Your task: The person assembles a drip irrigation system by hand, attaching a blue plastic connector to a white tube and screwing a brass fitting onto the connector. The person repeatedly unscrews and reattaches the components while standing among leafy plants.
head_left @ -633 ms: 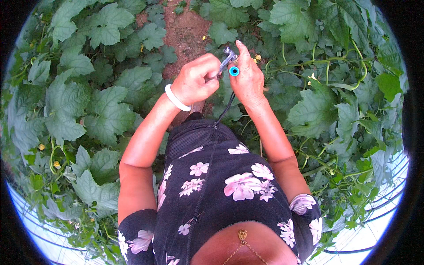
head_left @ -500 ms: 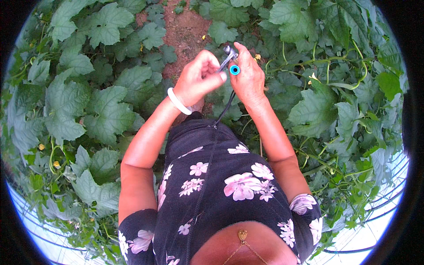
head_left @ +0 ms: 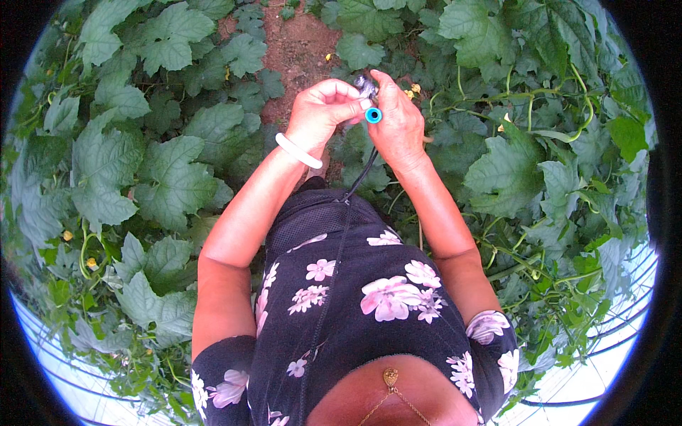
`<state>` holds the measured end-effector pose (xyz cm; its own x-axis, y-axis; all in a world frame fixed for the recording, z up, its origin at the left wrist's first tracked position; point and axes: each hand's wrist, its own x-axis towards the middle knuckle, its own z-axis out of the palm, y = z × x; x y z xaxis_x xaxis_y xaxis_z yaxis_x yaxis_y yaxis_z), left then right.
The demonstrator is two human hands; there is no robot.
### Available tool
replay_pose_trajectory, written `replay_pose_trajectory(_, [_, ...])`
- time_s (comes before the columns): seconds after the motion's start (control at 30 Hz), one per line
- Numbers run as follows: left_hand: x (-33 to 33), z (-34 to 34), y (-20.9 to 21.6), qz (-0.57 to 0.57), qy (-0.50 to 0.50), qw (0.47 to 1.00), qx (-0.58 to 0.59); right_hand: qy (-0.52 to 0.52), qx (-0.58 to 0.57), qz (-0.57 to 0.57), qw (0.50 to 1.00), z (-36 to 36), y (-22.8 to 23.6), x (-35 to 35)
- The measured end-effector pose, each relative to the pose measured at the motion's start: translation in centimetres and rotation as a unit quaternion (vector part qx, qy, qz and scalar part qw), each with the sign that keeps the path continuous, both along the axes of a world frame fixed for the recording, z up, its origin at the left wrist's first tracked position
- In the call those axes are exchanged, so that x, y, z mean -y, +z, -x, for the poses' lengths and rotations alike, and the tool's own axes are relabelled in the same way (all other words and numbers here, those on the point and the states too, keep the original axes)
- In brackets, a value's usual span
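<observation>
Both my hands meet in front of me above the waist. My right hand (head_left: 398,128) is closed around a tool, of which a bright blue ring-shaped end with a dark centre (head_left: 374,115) shows below the thumb side. A dark, shiny, crumpled-looking piece (head_left: 366,86) sticks out beyond the fingers; its kind is unclear. My left hand (head_left: 320,121), with a white bangle (head_left: 298,150) on the wrist, pinches thumb and fingers together against that dark piece. From my right hand a black cord (head_left: 366,174) hangs down to my waist.
Broad-leaved vines (head_left: 174,177) crowd in on both sides, with small yellow flowers (head_left: 415,88) among them. A strip of bare reddish soil (head_left: 298,50) runs ahead between the plants. Curling stems (head_left: 586,106) hang at the right. Pale sheeting (head_left: 590,362) shows low right.
My left hand has turned and its fingers have closed nearer to my right hand. The dark piece, earlier stretched between both hands, now looks shorter and bunched. The blue end has shifted slightly left.
</observation>
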<state>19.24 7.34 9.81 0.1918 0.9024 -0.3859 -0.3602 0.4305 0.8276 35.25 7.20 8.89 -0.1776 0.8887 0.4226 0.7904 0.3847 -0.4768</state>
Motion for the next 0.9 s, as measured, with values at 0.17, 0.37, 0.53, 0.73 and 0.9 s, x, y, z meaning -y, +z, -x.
replay_pose_trajectory(0.17, [0.0,0.5,-1.2,0.006,-0.005,0.998,0.059,-0.004,-0.013,0.044,0.999,0.1,-0.2,0.4])
replay_pose_trajectory(0.37, [0.0,0.3,0.7,0.115,0.041,0.987,0.104,-0.008,-0.003,0.063,0.998,0.0,-0.3,0.3])
replay_pose_trajectory(0.53, [0.7,-0.5,0.4,0.031,0.109,0.994,-0.002,-0.005,-0.007,0.041,0.999,0.0,-1.0,0.1])
replay_pose_trajectory(0.73, [1.0,-0.8,-1.9,-0.032,0.092,0.995,0.016,0.008,-0.06,0.127,0.99,-0.6,-0.1,0.3])
replay_pose_trajectory(0.9, [1.3,-0.5,-1.5,-0.091,0.075,0.993,0.007,0.091,-0.101,0.208,0.969,-1.6,1.5,-0.1])
